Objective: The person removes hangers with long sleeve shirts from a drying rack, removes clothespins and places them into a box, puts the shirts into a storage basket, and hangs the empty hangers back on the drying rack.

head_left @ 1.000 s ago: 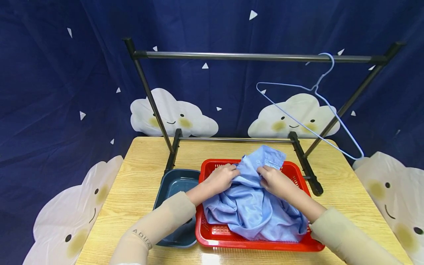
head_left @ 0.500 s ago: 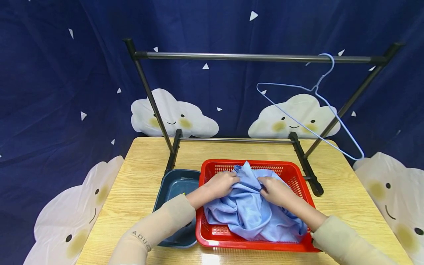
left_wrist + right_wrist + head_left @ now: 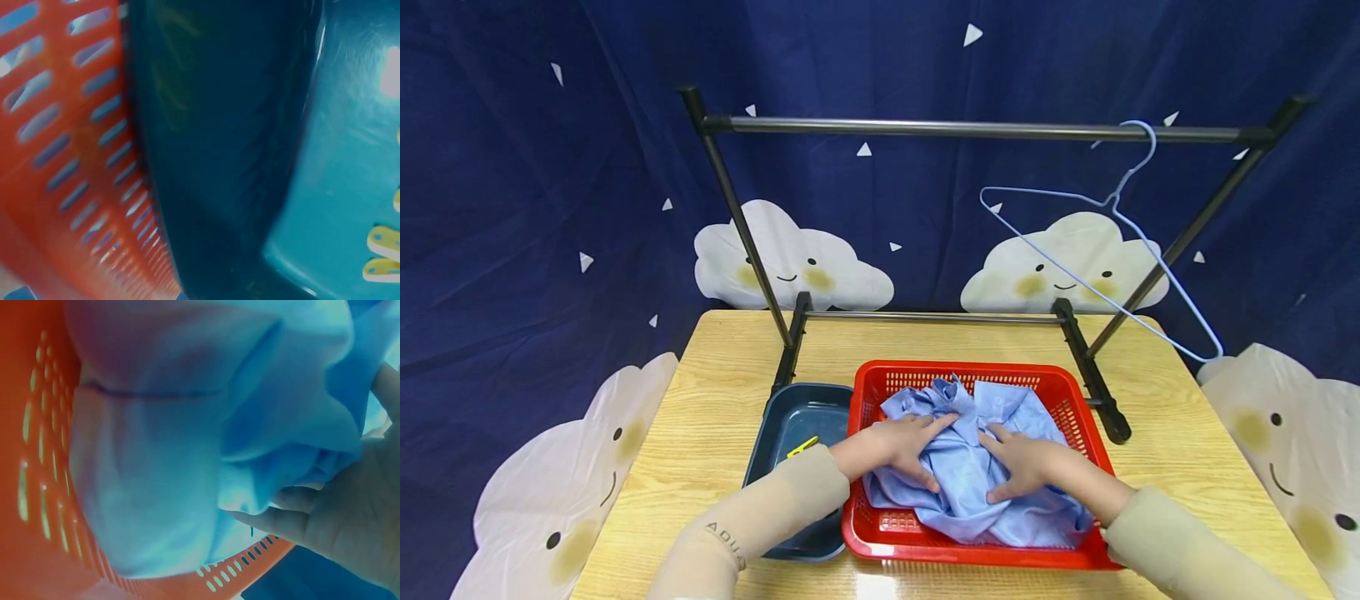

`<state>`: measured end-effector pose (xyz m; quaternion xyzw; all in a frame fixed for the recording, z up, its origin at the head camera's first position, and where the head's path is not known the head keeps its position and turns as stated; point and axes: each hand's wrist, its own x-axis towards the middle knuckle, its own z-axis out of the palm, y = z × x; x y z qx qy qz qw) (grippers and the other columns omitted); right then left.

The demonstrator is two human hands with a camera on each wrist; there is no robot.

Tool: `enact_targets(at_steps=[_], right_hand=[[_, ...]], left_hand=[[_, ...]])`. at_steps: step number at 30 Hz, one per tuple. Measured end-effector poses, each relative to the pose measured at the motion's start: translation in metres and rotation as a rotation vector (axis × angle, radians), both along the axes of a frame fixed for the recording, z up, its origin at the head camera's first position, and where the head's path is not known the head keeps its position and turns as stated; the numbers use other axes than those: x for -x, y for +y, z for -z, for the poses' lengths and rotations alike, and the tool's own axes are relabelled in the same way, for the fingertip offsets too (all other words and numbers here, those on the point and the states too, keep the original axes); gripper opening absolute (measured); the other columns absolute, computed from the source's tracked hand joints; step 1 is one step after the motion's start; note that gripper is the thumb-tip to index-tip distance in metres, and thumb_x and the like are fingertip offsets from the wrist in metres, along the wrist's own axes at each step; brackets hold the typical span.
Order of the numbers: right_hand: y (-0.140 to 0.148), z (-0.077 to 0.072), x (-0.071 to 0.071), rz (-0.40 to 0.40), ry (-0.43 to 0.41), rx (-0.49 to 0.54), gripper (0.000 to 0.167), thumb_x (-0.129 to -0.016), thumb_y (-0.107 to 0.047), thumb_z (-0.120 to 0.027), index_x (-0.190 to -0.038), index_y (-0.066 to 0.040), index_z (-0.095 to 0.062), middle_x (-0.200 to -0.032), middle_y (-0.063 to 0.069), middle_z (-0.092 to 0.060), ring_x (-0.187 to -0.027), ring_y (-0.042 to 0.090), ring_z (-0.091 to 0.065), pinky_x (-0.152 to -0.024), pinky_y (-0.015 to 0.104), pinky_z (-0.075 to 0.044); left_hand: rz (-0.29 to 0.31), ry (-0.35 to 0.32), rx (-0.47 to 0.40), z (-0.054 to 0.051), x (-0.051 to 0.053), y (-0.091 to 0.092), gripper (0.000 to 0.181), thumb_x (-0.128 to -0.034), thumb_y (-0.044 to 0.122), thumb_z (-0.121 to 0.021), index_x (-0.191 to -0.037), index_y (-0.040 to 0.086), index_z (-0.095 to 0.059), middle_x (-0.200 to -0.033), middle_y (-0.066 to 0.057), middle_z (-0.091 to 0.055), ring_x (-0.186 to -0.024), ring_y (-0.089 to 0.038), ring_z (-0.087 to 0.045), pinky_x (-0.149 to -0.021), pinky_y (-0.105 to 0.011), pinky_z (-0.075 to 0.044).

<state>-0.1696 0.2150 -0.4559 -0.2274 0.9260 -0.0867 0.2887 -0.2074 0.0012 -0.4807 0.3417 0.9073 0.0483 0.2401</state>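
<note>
A crumpled light blue shirt (image 3: 962,475) lies in the red basket (image 3: 992,557), its folds loosely heaped. On its left side my left hand (image 3: 910,446) rests with thumb and fingers spread. My right hand (image 3: 1022,460) touches the right part of the cloth, fingers also apart. The right wrist view shows that hand (image 3: 356,512) against the blue shirt (image 3: 156,475), near the slotted basket wall (image 3: 37,506). My left hand is out of the left wrist view, where the basket's side (image 3: 62,156) stands beside a dark blue tray (image 3: 219,187).
The dark blue tray (image 3: 797,412) stands left of the basket, with a yellow clothespin (image 3: 802,447) showing; several yellow pegs (image 3: 384,240) appear in the left wrist view. Behind stands a black rack (image 3: 910,127) with a light blue hanger (image 3: 1045,250) on its bar, on a wooden table (image 3: 685,450).
Both hands have let go of the shirt's pinched folds and spread their fingers. The raised cloth has sunk lower into the basket. More of the yellow clothespin shows.
</note>
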Motion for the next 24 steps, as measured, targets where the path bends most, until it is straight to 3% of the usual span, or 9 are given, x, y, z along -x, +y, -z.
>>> enact_targets(at_steps=[5, 11, 15, 20, 24], right_hand=[[-0.005, 0.008, 0.005, -0.003, -0.022, -0.056, 0.084, -0.074, -0.035, -0.073, -0.137, 0.003, -0.032, -0.14, 0.026, -0.029, -0.12, 0.051, -0.035, -0.093, 0.062, -0.03], [-0.006, 0.012, 0.009, 0.009, -0.019, -0.062, 0.081, -0.075, -0.031, -0.072, -0.137, 0.002, -0.033, -0.138, 0.025, -0.032, -0.12, 0.048, -0.037, -0.093, 0.059, -0.032], [-0.004, 0.008, 0.009, 0.028, -0.011, -0.028, 0.077, -0.076, -0.028, -0.071, -0.138, -0.001, -0.034, -0.139, 0.026, -0.032, -0.119, 0.047, -0.039, -0.093, 0.06, -0.032], [-0.001, -0.005, 0.006, 0.031, -0.002, 0.019, 0.072, -0.079, -0.027, -0.069, -0.138, -0.002, -0.035, -0.138, 0.027, -0.033, -0.12, 0.047, -0.039, -0.095, 0.058, -0.031], [0.001, -0.019, 0.006, 0.005, 0.039, 0.04, 0.063, -0.082, -0.029, -0.066, -0.134, -0.004, -0.042, -0.134, 0.025, -0.041, -0.118, 0.044, -0.044, -0.095, 0.056, -0.033]], left_hand=[[-0.006, 0.008, 0.124, 0.008, -0.002, 0.006, 0.091, -0.0712, 0.057, -0.067, -0.145, 0.034, -0.018, -0.147, 0.0, -0.029, -0.132, -0.024, -0.03, -0.097, -0.048, -0.036], [-0.001, 0.016, 0.132, 0.015, 0.003, 0.007, 0.088, -0.0726, 0.055, -0.067, -0.144, 0.036, -0.02, -0.145, 0.002, -0.031, -0.129, -0.024, -0.033, -0.093, -0.049, -0.038], [-0.005, -0.002, 0.119, 0.006, 0.005, 0.005, 0.084, -0.0746, 0.054, -0.066, -0.144, 0.034, -0.022, -0.145, 0.001, -0.031, -0.131, -0.024, -0.031, -0.098, -0.048, -0.033], [0.012, 0.029, 0.078, -0.009, 0.008, -0.004, 0.075, -0.0774, 0.052, -0.064, -0.142, 0.03, -0.032, -0.141, -0.001, -0.04, -0.129, -0.021, -0.037, -0.102, -0.048, -0.029], [0.022, 0.084, -0.026, -0.018, 0.012, -0.013, 0.062, -0.082, 0.045, -0.062, -0.137, 0.022, -0.043, -0.134, -0.002, -0.049, -0.124, -0.019, -0.044, -0.101, -0.045, -0.033]])
